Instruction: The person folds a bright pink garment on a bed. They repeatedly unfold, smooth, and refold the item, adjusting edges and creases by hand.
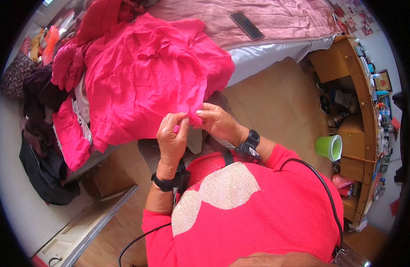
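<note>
A bright pink cloth garment [148, 80] spreads over the edge of the bed and hangs toward my lap, its fabric creased. My left hand [172, 131] pinches the near edge of the garment between thumb and fingers. Right beside it, my right hand [218, 120] grips the same edge, thumb on top. A small bunched fold shows between the two hands. Which part of the garment this edge belongs to, I cannot tell.
A smartphone [246, 26] lies on the pink quilted bedspread [291, 16]. Dark clothes [41, 133] and other garments are heaped at the left. On the tiled floor [275, 96] stands a green bin [328, 148], beside a wooden desk [352, 133] covered with small items. An open door [91, 230] is lower left.
</note>
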Available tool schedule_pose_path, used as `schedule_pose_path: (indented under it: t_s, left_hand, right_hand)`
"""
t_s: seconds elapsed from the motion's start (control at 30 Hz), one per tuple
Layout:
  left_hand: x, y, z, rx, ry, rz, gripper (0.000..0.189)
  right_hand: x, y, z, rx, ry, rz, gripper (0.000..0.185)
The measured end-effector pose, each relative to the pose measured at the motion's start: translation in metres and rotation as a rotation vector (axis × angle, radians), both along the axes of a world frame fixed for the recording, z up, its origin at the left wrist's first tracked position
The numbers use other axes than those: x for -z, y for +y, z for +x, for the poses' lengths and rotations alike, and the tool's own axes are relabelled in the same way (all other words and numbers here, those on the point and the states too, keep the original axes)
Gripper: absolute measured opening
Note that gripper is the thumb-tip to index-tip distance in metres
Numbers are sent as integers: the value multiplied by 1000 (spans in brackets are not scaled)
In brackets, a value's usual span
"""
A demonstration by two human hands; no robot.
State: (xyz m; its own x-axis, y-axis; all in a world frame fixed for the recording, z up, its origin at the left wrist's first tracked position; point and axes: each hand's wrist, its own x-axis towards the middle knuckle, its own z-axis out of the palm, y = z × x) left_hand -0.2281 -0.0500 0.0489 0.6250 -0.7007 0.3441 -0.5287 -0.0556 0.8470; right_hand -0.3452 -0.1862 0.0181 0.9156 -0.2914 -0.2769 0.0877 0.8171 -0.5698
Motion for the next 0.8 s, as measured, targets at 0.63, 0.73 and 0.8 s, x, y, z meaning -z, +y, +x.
schedule_pose_path:
  t_s: [0.63, 0.73, 0.8]
  left_hand:
    - [21, -6, -9, 49, 565, 11, 20]
    - [18, -7, -12, 51, 369, 54, 25]
    - [16, -9, -14, 30, 258, 69, 26]
  right_hand:
    - [9, 6, 10, 156, 100, -69, 19]
    - [5, 6, 13, 180, 109, -65, 18]
    - [4, 6, 13, 182, 103, -64, 18]
